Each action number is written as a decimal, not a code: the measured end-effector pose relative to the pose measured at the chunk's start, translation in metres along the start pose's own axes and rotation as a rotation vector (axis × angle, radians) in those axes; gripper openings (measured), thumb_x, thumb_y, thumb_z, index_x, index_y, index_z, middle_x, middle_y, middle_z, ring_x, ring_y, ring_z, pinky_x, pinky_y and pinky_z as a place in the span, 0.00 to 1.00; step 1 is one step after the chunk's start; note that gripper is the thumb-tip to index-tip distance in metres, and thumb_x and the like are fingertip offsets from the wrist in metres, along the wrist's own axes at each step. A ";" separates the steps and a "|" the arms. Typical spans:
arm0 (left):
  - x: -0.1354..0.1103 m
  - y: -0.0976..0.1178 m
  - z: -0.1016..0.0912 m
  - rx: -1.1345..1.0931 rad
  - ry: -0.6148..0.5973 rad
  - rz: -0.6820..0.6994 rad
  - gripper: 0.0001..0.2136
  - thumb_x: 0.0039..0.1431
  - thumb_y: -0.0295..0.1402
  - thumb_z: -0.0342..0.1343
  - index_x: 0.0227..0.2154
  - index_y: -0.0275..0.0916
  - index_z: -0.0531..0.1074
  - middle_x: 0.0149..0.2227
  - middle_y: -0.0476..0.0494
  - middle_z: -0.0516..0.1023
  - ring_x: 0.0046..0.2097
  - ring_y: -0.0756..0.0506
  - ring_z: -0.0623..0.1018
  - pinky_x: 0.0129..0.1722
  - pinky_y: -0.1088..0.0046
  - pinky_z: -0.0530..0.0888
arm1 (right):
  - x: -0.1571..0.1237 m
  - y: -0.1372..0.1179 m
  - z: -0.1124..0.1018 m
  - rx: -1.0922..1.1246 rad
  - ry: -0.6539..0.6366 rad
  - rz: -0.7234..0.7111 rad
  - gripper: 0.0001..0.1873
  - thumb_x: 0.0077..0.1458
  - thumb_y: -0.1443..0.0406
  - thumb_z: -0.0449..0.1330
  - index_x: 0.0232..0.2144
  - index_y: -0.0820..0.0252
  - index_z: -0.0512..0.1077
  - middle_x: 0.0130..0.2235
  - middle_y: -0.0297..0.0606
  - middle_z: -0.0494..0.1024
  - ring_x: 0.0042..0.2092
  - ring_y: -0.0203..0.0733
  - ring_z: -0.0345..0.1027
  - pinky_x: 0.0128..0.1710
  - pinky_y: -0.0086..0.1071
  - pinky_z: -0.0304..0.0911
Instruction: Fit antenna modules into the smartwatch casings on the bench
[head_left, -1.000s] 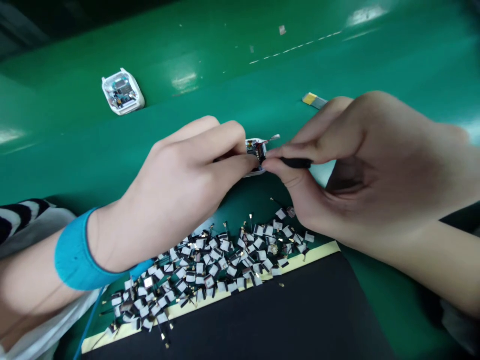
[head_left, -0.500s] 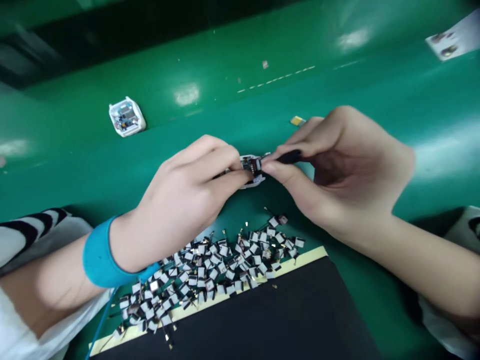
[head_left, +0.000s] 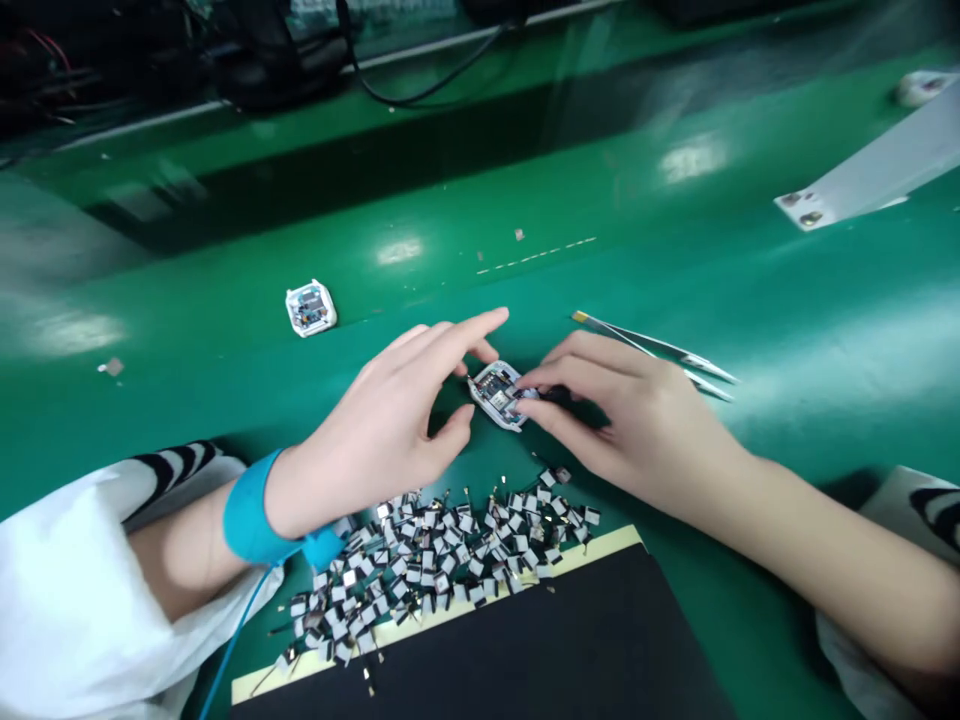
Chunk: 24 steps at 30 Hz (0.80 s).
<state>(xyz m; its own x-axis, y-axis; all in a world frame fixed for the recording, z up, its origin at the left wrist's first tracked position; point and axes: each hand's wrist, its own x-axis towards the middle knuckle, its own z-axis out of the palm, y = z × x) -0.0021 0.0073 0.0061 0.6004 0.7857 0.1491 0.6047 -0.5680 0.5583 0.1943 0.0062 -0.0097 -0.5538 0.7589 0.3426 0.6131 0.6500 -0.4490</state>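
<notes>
A white watch case (head_left: 496, 396) with a circuit board inside lies between my hands on the green work surface. My right hand (head_left: 622, 405) pinches its right side with thumb and fingertips; something dark shows under those fingers, too hidden to make out. At the case's left side, my left hand (head_left: 409, 405) is open, thumb and fingers apart, fingertips close to the rim. Just behind my right hand lies a pair of metal tweezers (head_left: 679, 352). Nearer to me is a pile of small grey-and-black parts (head_left: 442, 555) with short leads.
Another white watch case (head_left: 311, 308) sits at the left. A black sheet with a yellow edge strip (head_left: 600, 545) borders the pile. A blue wrist strap (head_left: 255, 512) trails a cord. A white bracket (head_left: 870, 180) stands at the right; dark equipment and a cable (head_left: 420, 98) are behind.
My left fingers have come off the watch case and spread. My right hand has turned palm-down at its right side. The view has shifted, bringing the tweezers and back of the bench into sight.
</notes>
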 end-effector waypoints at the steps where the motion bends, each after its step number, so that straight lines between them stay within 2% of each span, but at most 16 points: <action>1: 0.002 -0.004 0.001 -0.003 -0.025 0.016 0.30 0.50 0.22 0.50 0.56 0.38 0.47 0.49 0.45 0.65 0.46 0.47 0.66 0.44 0.72 0.67 | 0.001 -0.002 0.002 -0.048 -0.001 -0.019 0.07 0.53 0.65 0.54 0.30 0.64 0.69 0.29 0.38 0.69 0.31 0.36 0.63 0.31 0.30 0.62; 3: 0.006 -0.012 0.004 -0.026 -0.102 0.043 0.34 0.51 0.23 0.51 0.58 0.39 0.40 0.53 0.44 0.60 0.53 0.45 0.60 0.50 0.67 0.63 | 0.004 -0.004 0.006 -0.146 0.009 -0.045 0.08 0.53 0.65 0.53 0.30 0.66 0.70 0.29 0.40 0.69 0.31 0.37 0.63 0.32 0.32 0.62; 6: 0.010 -0.020 0.009 -0.065 -0.147 0.060 0.35 0.53 0.26 0.53 0.58 0.41 0.37 0.52 0.44 0.63 0.53 0.45 0.61 0.51 0.65 0.63 | 0.007 -0.007 0.010 -0.275 -0.014 -0.098 0.08 0.53 0.69 0.52 0.27 0.67 0.70 0.28 0.41 0.68 0.31 0.39 0.62 0.31 0.33 0.62; 10: 0.008 -0.022 0.013 -0.124 -0.064 0.068 0.34 0.51 0.30 0.57 0.57 0.42 0.42 0.47 0.45 0.68 0.49 0.45 0.66 0.49 0.66 0.66 | 0.011 -0.015 0.008 -0.440 -0.062 -0.150 0.07 0.51 0.72 0.52 0.26 0.69 0.69 0.27 0.42 0.67 0.30 0.41 0.61 0.30 0.34 0.60; 14: 0.005 -0.020 0.014 -0.302 0.000 0.079 0.33 0.49 0.26 0.57 0.56 0.42 0.46 0.44 0.46 0.69 0.41 0.51 0.72 0.44 0.75 0.71 | 0.016 -0.024 0.003 -0.571 -0.024 -0.224 0.06 0.50 0.73 0.52 0.23 0.68 0.68 0.24 0.41 0.66 0.28 0.42 0.59 0.27 0.33 0.57; 18: 0.003 -0.018 0.013 -0.384 0.015 0.073 0.32 0.49 0.25 0.57 0.55 0.42 0.48 0.44 0.46 0.68 0.40 0.51 0.72 0.44 0.76 0.71 | 0.017 -0.025 -0.001 -0.607 -0.017 -0.288 0.08 0.50 0.73 0.50 0.24 0.66 0.67 0.24 0.40 0.66 0.27 0.40 0.57 0.25 0.32 0.55; 24: 0.001 -0.016 0.012 -0.398 0.023 0.058 0.30 0.48 0.26 0.58 0.53 0.43 0.51 0.43 0.48 0.69 0.39 0.52 0.73 0.44 0.75 0.72 | 0.015 -0.016 0.000 -0.540 0.056 -0.317 0.08 0.50 0.72 0.51 0.22 0.65 0.66 0.23 0.39 0.67 0.26 0.37 0.56 0.25 0.32 0.56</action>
<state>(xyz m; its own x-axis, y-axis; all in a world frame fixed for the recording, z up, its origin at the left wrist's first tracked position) -0.0051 0.0142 -0.0123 0.6130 0.7629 0.2057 0.3171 -0.4760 0.8203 0.1760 0.0074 0.0028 -0.7339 0.5175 0.4399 0.6301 0.7605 0.1566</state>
